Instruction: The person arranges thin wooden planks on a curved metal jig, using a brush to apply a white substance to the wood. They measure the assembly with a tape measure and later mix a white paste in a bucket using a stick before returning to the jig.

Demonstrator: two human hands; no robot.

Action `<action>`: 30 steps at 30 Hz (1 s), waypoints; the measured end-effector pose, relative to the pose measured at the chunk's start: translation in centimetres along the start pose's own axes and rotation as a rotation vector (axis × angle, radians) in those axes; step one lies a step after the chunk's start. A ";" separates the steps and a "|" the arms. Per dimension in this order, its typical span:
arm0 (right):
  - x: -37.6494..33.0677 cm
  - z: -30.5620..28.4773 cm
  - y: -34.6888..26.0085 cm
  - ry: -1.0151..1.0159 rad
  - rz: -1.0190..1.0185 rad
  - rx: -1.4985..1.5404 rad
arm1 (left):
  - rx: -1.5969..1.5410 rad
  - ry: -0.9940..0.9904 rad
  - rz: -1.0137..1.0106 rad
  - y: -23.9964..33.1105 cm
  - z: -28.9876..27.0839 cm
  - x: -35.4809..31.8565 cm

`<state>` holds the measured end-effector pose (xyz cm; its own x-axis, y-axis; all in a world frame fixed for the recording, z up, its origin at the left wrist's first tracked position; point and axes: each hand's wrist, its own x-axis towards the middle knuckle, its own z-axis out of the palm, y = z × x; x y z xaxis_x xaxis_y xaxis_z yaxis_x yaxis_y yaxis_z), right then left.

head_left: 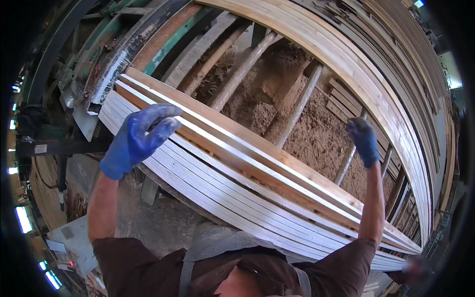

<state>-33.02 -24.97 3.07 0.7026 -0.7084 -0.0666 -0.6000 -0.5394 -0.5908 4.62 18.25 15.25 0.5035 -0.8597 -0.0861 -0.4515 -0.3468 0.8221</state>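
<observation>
A stack of several long thin wooden slats (237,173) runs from upper left to lower right in front of me, pale on their edges and reddish on top. My left hand (141,136), in a blue glove, rests with loosely spread fingers on the left part of the stack's top slats. My right hand (364,141), also in a blue glove, is raised over the far side of the stack, fingers curled; nothing shows in it. Both forearms are bare and come up from the lower edge.
Beyond the slats lies a bed of sawdust (307,133) crossed by round rollers (242,69). A second run of long boards (376,89) curves along the far side. A green and black machine frame (123,44) stands at the upper left.
</observation>
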 end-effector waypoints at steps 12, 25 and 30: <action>-21.3 2.5 -12.7 -0.356 -0.126 -0.039 | 0.674 -0.047 0.545 -3.9 7.3 0.6; -22.9 7.5 -8.9 -0.440 0.158 -0.239 | 0.846 -0.466 0.539 -5.8 11.0 2.0; -21.0 9.8 -8.8 -0.436 0.141 -0.422 | 1.016 -0.576 0.461 -7.4 13.0 3.2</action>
<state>-38.73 -0.93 1.77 0.6442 -0.5830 -0.4952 -0.7351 -0.6508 -0.1902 -0.05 13.19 1.55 -0.1305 -0.9277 -0.3499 -0.9914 0.1172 0.0590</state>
